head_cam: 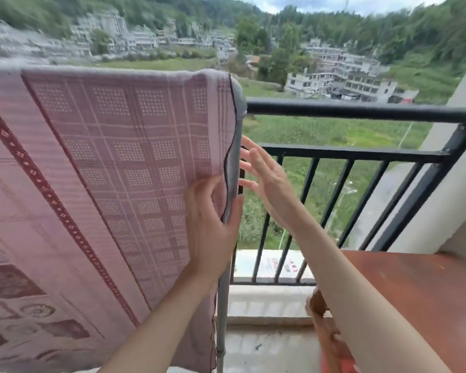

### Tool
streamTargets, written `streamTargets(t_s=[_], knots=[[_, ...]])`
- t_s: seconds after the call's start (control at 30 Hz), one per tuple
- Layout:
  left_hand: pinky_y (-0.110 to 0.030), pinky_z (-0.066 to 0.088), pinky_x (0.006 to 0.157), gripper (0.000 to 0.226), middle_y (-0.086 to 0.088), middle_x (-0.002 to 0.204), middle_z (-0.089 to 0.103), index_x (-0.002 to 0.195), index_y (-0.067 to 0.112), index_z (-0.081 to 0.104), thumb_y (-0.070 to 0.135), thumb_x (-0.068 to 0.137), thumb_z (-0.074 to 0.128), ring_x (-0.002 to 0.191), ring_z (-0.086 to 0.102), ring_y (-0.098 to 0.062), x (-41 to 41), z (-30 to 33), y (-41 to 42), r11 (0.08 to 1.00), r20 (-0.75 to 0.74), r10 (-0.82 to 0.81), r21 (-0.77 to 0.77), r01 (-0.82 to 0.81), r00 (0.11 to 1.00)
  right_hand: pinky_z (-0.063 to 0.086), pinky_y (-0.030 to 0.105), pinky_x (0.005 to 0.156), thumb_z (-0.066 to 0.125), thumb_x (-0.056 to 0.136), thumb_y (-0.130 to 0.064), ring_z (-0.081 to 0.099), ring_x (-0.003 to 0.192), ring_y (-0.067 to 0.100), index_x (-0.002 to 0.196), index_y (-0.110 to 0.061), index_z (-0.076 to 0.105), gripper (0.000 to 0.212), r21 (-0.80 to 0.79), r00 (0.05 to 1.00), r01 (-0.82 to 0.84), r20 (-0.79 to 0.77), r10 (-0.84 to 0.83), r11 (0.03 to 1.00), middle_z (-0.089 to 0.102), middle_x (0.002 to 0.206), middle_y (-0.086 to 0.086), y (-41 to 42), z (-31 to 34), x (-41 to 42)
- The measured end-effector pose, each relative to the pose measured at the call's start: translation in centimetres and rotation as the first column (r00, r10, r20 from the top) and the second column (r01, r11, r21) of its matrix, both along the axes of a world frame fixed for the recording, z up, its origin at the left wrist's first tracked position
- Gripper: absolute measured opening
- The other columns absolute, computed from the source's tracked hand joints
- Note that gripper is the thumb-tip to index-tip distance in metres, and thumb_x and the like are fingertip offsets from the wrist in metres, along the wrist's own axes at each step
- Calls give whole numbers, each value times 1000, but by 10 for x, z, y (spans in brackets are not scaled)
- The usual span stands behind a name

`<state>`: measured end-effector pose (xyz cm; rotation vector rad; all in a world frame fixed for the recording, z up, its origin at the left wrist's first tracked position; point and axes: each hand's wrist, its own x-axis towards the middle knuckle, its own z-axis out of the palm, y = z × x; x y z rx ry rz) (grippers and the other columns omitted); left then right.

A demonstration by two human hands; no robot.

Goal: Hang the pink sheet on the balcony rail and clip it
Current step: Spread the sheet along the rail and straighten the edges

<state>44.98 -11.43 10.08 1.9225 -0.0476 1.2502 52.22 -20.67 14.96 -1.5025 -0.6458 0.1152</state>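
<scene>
Balcony over a valley. Pink sheet [105, 170] already draped over the rail [361, 110]. Left hand [213, 224] pinches its right edge, likely to straighten it; right hand [264, 181] spread, empty. No clip visible.

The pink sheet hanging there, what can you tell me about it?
The pink woven sheet hangs draped over the black metal balcony rail, covering its left part. It carries a checked pattern of dotted squares, a dark red patterned stripe and a grey underside at its right edge. The left hand grips that edge; the open right hand hovers beside it. No clip shows.
</scene>
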Motion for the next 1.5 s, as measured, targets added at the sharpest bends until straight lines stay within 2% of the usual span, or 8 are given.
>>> streamTargets(t_s=[0.23,0.47,0.67,0.93,1.07,1.17,1.3,1.5], knots=[[-7,42,72,33,16,91,51,112,14,52,16,83,67,83,52,5,7,57,-26,959,-2,225,-177,-221,974,54,28,75,55,88,-23,66,86,13,118,-13,60,32,215,968,-248,11,252,944,70,95,-1,0,46,17],[-7,42,67,18,12,80,58,94,16,55,20,82,67,72,57,2,6,84,-23,925,43,347,-177,-335,937,50,36,88,58,89,-14,60,91,22,106,-8,67,20,246,880,-425,-114,461,871,69,94,7,6,50,34],[-2,38,65,2,3,81,60,87,14,60,14,87,61,70,54,2,7,93,-29,866,48,493,-116,-486,868,48,33,81,59,89,-10,59,78,17,88,-10,66,7,232,930,-340,-62,362,912,66,79,3,12,57,35],[-6,39,62,7,4,82,47,87,7,54,14,88,52,67,42,-3,4,96,-38,801,161,555,162,-577,816,48,25,71,53,93,-10,58,72,9,84,-19,62,15,287,967,-250,28,253,925,63,75,-5,6,48,39],[-6,41,65,7,-1,87,53,97,8,55,11,90,54,71,44,0,6,83,-40,835,106,523,135,-533,846,50,28,75,53,93,-11,60,74,8,86,-18,62,14,261,960,-278,54,273,925,64,78,-5,4,41,35],[-14,44,65,21,-2,88,51,105,13,49,17,88,60,72,48,-5,4,69,-43,868,44,481,117,-483,875,51,34,87,53,94,-20,64,94,18,108,-10,61,20,171,925,-376,16,379,911,67,104,7,4,29,34],[-18,44,61,23,12,81,45,96,19,44,19,85,64,72,50,-6,-2,36,-46,880,-124,475,43,-474,871,48,41,97,51,95,-29,60,110,23,117,-13,62,30,35,890,-446,-87,447,894,66,116,6,0,-9,36],[-3,38,64,6,3,85,56,94,13,54,15,89,57,72,52,-1,-7,9,-45,890,-186,442,-31,-455,877,51,40,90,54,94,-21,64,92,22,101,-6,69,23,-29,930,-346,-145,338,938,70,99,12,-4,-53,25]])
